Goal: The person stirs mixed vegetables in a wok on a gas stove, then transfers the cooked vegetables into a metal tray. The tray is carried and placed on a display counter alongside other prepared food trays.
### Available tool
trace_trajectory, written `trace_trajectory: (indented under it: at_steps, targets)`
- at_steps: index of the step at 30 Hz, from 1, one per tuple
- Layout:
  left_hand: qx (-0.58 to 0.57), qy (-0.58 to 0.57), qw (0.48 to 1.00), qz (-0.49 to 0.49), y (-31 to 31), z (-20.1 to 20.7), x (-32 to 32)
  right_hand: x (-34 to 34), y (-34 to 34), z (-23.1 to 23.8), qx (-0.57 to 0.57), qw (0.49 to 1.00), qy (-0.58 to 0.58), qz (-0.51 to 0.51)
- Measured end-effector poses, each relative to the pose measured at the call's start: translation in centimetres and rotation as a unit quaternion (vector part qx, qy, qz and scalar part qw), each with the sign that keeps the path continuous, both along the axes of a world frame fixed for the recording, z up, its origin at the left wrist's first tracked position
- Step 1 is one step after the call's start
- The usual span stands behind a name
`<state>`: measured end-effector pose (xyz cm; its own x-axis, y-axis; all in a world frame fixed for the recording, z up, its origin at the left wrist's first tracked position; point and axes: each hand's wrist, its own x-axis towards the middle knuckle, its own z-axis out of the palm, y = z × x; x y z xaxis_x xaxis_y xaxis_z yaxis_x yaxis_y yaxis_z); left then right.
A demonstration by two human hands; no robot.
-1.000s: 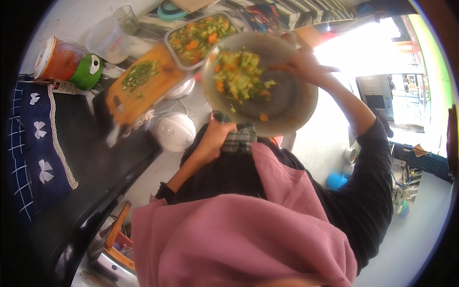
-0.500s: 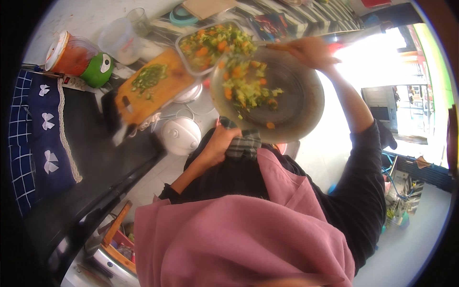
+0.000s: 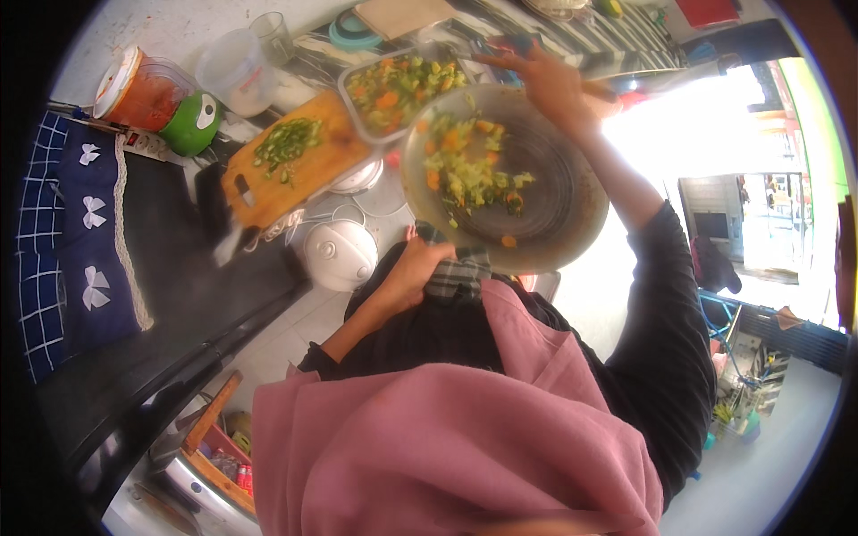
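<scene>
My left hand (image 3: pixel 416 271) is closed round a dark checked cloth (image 3: pixel 458 277) at the near rim of a large, worn metal wok (image 3: pixel 563 192). The wok is tilted, with chopped cooked vegetables (image 3: pixel 469 170), orange and green, gathered on its left side. Over the wok's far rim, my right hand (image 3: pixel 556 94) grips a utensil with a wooden handle (image 3: pixel 601 91); its working end is blurred and hard to make out. A clear rectangular container (image 3: pixel 368 131) full of the same vegetables stands against the wok's upper left.
Left of the wok lies a wooden cutting board (image 3: pixel 335 147) with sliced green pieces (image 3: pixel 290 146). Below it is a white lidded appliance (image 3: pixel 340 255). A red-filled tub (image 3: pixel 147 94), a clear pitcher (image 3: pixel 234 76) and a glass (image 3: pixel 273 40) stand at the far left, by a black stove top (image 3: pixel 170 232).
My right hand has lifted and shifted slightly up and left, away from the wok's rim. My left hand and the wok have hardly moved.
</scene>
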<state>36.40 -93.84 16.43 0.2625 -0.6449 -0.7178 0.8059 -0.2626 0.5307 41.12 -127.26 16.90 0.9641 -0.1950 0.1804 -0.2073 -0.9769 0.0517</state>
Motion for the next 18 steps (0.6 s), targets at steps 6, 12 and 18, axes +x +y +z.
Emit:
trace_trajectory:
  at_steps: [6, 12, 18]
  targets:
    - [-0.012, -0.005, 1.000, 0.000, 0.0, 0.0, 0.0, -1.0, 0.7, -0.8, -0.045, 0.995, -0.085, 0.021]
    - [-0.032, -0.026, 0.999, 0.010, -0.1, -0.5, -0.3, -2.0, 0.7, 1.4, -0.020, 0.997, -0.068, -0.010]
    - [-0.029, -0.026, 0.999, 0.009, 0.0, -0.5, -0.5, -3.5, -1.2, 4.3, -0.041, 0.987, 0.143, -0.066]
